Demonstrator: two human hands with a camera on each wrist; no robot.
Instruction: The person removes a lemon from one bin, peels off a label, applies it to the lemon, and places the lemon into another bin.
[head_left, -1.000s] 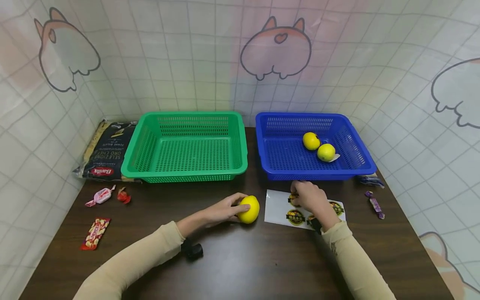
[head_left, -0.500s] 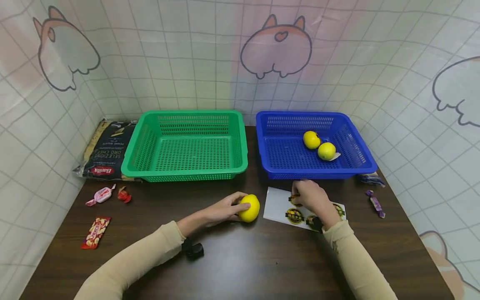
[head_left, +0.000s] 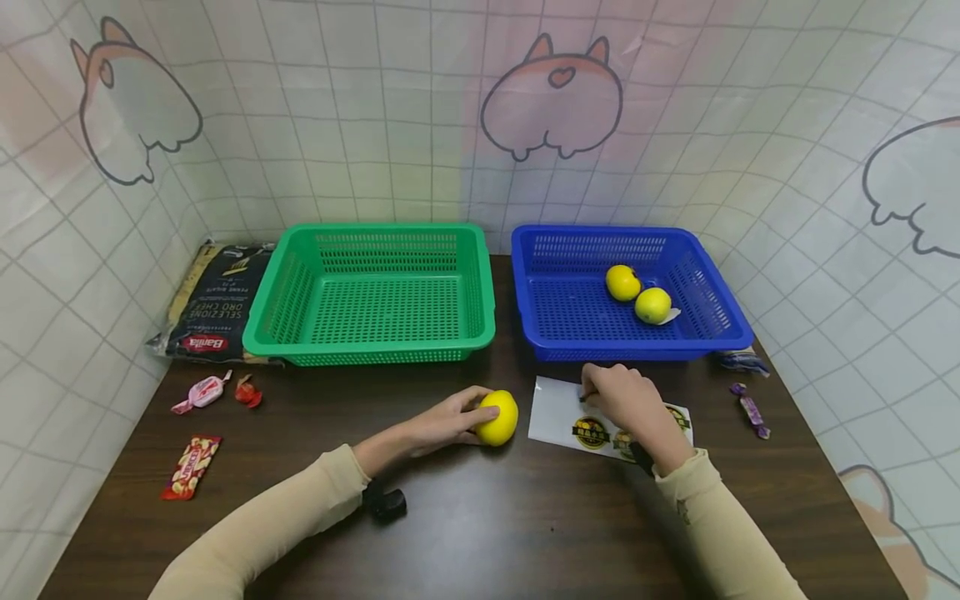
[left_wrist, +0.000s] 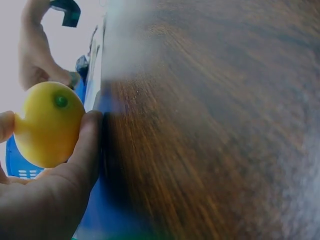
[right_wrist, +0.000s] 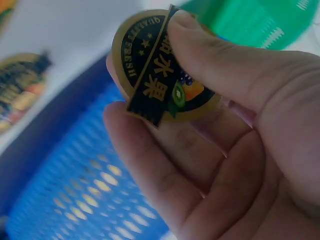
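Observation:
My left hand holds a yellow lemon on the table, fingers and thumb around it. The lemon's green stem end shows in the left wrist view. Over the white sticker sheet, my right hand pinches a round black-and-gold sticker between thumb and fingers. That sticker carries fruit pictures and lettering, and the thumb covers part of its edge. Other round stickers lie on the sheet, some partly hidden under the right hand and wrist.
Behind the sheet stands a blue basket with two lemons inside. A green basket is left of it, beside a black pasta bag. Wrapped candies and a red snack packet lie left; a purple candy lies right.
The sticker under my right fingers has come off the sheet, baring white backing there. The right hand has shifted slightly right. My left hand and the lemon stay put.

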